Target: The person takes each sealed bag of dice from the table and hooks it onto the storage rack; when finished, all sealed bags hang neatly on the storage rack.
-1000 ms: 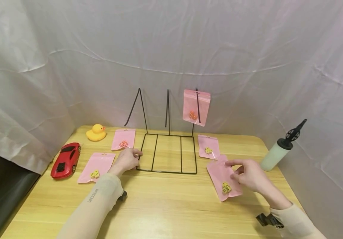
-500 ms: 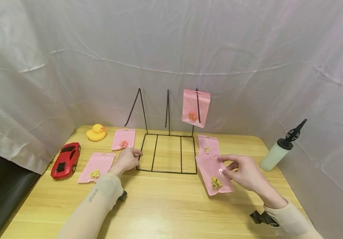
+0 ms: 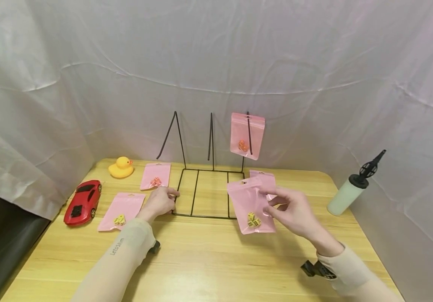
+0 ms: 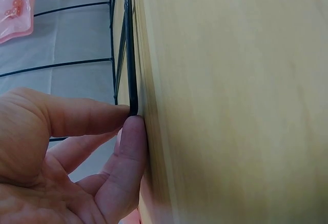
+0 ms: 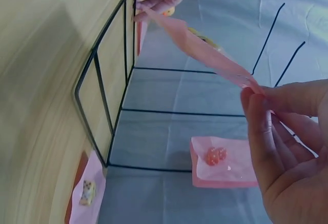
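Right grip pinches 1 bag by its right edge; the bag reaches left, hole end far. The middle hook stands left and far. Left grip pinches the rack.

The surface is carrying one three-hook wire rack, one toy car, one duck, one pump — five pink pouches and two hands are showing.
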A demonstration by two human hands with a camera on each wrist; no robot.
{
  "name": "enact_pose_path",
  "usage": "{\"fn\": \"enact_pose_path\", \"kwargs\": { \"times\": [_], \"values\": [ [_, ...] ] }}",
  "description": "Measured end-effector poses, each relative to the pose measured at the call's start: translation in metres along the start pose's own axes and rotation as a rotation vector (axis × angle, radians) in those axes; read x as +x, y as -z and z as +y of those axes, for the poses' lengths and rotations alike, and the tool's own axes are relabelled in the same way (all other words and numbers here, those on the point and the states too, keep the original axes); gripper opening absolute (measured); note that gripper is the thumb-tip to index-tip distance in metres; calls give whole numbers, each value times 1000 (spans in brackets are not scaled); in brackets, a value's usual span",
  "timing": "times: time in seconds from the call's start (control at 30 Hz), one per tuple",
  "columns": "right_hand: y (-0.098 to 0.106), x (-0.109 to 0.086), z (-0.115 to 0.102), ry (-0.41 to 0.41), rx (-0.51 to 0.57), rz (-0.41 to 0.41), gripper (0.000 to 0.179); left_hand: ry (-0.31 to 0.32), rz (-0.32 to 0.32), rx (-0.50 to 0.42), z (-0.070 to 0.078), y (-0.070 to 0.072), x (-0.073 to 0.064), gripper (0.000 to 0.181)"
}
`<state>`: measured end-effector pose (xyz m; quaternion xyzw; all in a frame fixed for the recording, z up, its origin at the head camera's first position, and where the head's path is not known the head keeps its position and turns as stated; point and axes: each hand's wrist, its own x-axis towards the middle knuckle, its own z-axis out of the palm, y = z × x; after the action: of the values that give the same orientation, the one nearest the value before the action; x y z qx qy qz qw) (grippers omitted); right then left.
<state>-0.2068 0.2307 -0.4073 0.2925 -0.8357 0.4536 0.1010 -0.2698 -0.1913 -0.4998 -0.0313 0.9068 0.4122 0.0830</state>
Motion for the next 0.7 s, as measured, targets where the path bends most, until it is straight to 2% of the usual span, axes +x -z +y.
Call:
{"fn": "enact_pose_path", "kwargs": {
  "times": [0.07, 0.17, 0.2, 0.33, 0.5, 0.7],
  "values": [
    [-4, 3, -1, 24, 45, 16, 41, 2, -7, -2, -4, -1, 5, 54],
    [-10, 7, -4, 61, 107, 33, 40, -9, -7, 5, -21, -6, 20, 56],
    [-12, 8, -6, 75, 122, 39, 40, 16, -8, 6, -21, -6, 21, 56],
    [-20, 14, -11, 130, 166, 68, 40, 17, -10, 15, -37, -10, 36, 58],
    [-31, 19, -17, 181, 206, 93, 39, 18, -11, 33, -41, -11, 41, 56],
    [-42, 25, -25, 256, 273, 99, 39, 21, -5, 8, -38, -11, 37, 56]
  ]
}}
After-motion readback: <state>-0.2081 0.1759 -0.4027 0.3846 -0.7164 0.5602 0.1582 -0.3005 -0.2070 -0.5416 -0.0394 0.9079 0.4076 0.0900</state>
